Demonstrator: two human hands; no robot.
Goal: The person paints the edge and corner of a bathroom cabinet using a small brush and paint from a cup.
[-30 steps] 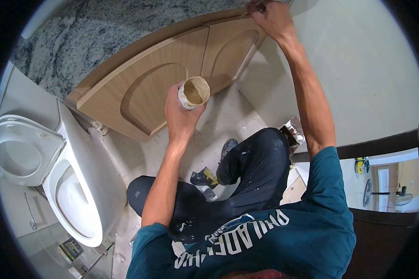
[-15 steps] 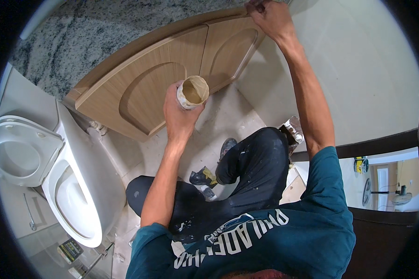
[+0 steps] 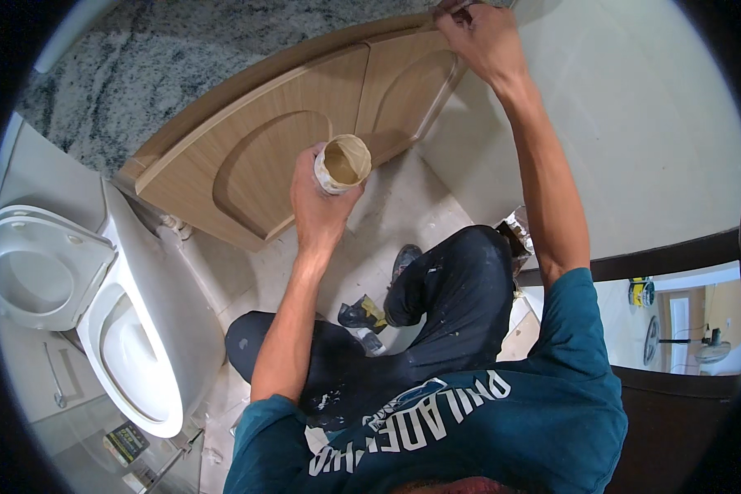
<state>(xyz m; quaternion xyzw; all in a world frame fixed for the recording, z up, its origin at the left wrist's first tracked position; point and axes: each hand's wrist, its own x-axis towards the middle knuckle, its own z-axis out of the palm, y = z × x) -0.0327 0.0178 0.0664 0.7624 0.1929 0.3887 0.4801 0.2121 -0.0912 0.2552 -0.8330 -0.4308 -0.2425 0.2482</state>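
Seen from above, the left hand (image 3: 316,206) grips an open, cream-smeared container (image 3: 342,165). Beyond that hand, pale wooden cabinet doors (image 3: 276,156) curve beneath a speckled grey worktop (image 3: 189,74). The right hand (image 3: 487,43), farther up and right, is at the worktop's right end, fingertips unclear. Left of the left hand stands a white toilet (image 3: 191,329).

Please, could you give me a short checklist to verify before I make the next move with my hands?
1. Left hand grips cup: ok.
2. Cup mouth faces upward: ok.
3. Right hand's grasp: cannot tell; fingertips are partly hidden at the upper edge.
4. Toilet bowl covered: not ok; lid is raised.
5. Floor clear near the legs: not ok; a dark-and-yellow piece lies there.
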